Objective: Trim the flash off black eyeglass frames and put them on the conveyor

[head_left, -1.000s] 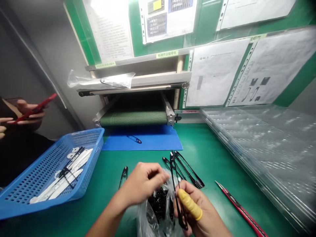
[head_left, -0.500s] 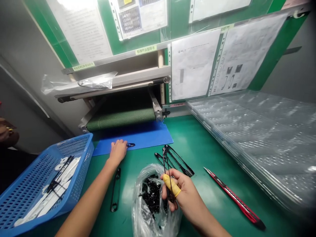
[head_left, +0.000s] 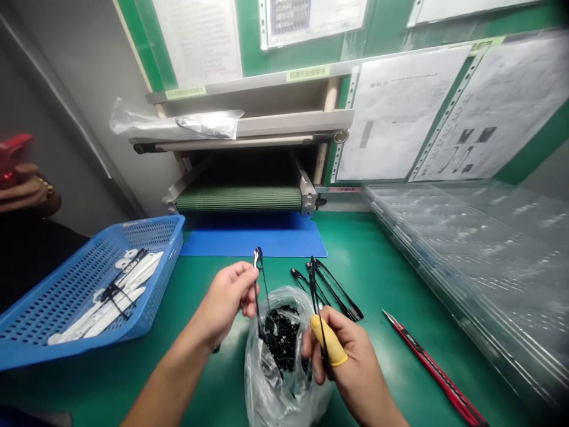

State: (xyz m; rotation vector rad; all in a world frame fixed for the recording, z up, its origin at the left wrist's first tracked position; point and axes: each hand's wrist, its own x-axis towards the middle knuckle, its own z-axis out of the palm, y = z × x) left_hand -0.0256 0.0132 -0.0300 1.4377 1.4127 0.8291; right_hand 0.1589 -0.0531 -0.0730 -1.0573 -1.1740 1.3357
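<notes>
My left hand (head_left: 224, 299) pinches a slim black frame-shaped plastic part (head_left: 258, 260), held upright above the left side of a clear plastic bag (head_left: 267, 394). Small black scraps (head_left: 284, 341) fill the bag's mouth. On the right of the bag, my right hand (head_left: 351, 356) is closed on a similar long black part (head_left: 313, 281); whether it grips more than one I cannot tell. A yellow finger cot (head_left: 329, 344) covers a digit of that hand. Several more black frame parts (head_left: 340, 290) lie on the green table (head_left: 377, 379) just beyond it.
A blue basket (head_left: 164, 279) with white and black parts stands left. Behind are a blue sheet (head_left: 253, 240) and a green conveyor belt (head_left: 240, 200). A red utility knife (head_left: 433, 367) and clear plastic trays (head_left: 471, 261) lie right. Another person's hand (head_left: 26, 187) holds something red.
My left hand has lifted the black part off the blue sheet and brought it toward the bag. My right hand keeps its black part. The view has shifted left.
</notes>
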